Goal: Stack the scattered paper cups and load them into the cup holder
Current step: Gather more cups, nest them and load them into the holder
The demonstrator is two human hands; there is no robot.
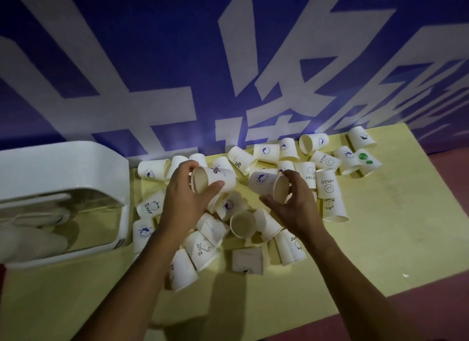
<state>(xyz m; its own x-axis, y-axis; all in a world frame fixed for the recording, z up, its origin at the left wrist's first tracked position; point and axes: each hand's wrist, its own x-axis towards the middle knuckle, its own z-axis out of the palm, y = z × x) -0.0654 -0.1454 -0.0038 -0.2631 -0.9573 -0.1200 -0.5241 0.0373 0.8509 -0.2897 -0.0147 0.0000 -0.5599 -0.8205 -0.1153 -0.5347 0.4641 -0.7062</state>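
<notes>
**Paper cup in each hand, bases facing each other**

Nearest me, a squashed cup [247,260] lies flat on the yellow table [380,226]; fed into a stack, it would likely jam. Just beyond, my left hand [187,196] curls thumb and fingers round the percent-sign cup [215,179], and my right hand [294,203] wraps the whale-print cup [269,186], both above the loose pile [243,224]. Their closed bottoms point toward one another, so pushing them together now would dent them, not nest them; one needs turning. Thin walls may buckle under a hard squeeze. Farther out, more cups [327,160] lie scattered below the blue banner [152,61]. The white cup holder [76,163] sits left, beside the pile.
</notes>
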